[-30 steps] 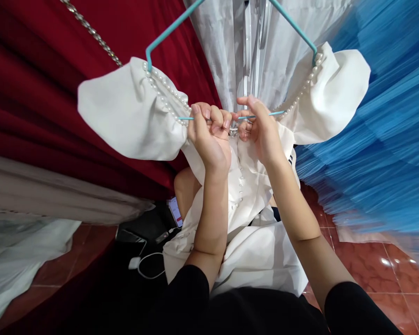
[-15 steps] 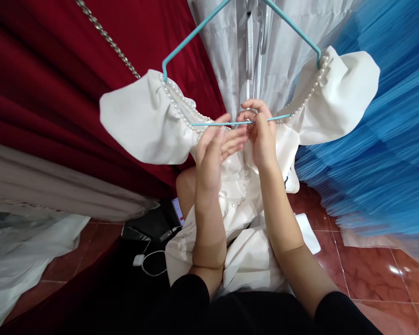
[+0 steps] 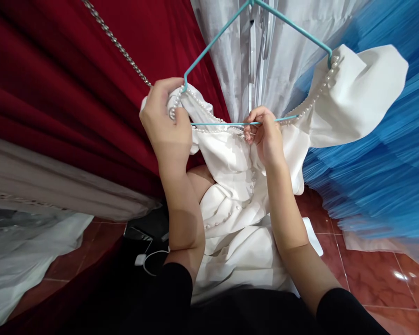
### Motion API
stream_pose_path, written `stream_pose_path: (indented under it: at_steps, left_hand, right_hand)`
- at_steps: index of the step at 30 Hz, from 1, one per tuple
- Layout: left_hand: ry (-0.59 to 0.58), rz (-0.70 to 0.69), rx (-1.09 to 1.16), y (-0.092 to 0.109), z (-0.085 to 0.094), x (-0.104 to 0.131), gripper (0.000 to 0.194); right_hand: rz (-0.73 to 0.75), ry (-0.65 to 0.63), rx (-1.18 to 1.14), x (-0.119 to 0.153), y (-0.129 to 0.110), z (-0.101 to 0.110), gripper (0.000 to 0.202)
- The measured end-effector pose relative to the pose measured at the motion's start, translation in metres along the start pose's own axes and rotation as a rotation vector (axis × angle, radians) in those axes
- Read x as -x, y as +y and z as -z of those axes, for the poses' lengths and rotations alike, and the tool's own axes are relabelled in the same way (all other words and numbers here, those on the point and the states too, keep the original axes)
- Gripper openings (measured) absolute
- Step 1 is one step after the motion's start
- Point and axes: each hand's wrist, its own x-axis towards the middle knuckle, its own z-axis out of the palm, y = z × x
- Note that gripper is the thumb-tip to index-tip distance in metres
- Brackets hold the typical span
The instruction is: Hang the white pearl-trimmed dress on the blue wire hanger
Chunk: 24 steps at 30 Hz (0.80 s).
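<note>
A white satin dress (image 3: 225,156) with puffed sleeves and pearl trim along its neckline hangs from a turquoise clothes hanger (image 3: 214,43). My left hand (image 3: 169,123) is wrapped round the sleeve at the left shoulder, beside the hanger's end; its fingertips are hidden in the cloth. At the middle of the neckline, my right hand (image 3: 267,135) is closed with curled fingers about the hanger's lower bar. Whether it also pinches the neckline cannot be made out. The other puffed sleeve (image 3: 359,97) spreads out to the right, and the skirt (image 3: 244,260) lies in folds over my lap.
Red drapes (image 3: 56,70) with a beaded chain (image 3: 117,42) hang on the left. White curtains (image 3: 223,56) stand behind the hanger, and blue tulle (image 3: 373,163) fills the right side. A white cable (image 3: 150,260) and plug lie low at left. The floor (image 3: 370,274) is red tile.
My left hand has moved up and left from the neckline's middle and taken hold of the left sleeve. The hanger and dress have shifted slightly right. My right hand stays at the bar.
</note>
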Motion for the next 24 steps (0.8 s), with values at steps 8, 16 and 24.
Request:
stream_pose_path:
  at_steps: [8, 16, 24]
  left_hand:
    - [0.283, -0.066, -0.052, -0.058, 0.025, -0.031, 0.04]
    - [0.083, 0.142, 0.378, -0.094, -0.009, 0.035, 0.022]
    - [-0.012, 0.124, 0.897, -0.023, -0.076, 0.052, 0.037]
  right_hand:
    - [0.117, -0.064, -0.035, -0.002, -0.002, 0.005, 0.021]
    - [0.126, -0.063, -0.068, -0.003, 0.006, 0.003, 0.018]
    - [0.088, -0.077, -0.086, -0.001, 0.005, 0.001, 0.017]
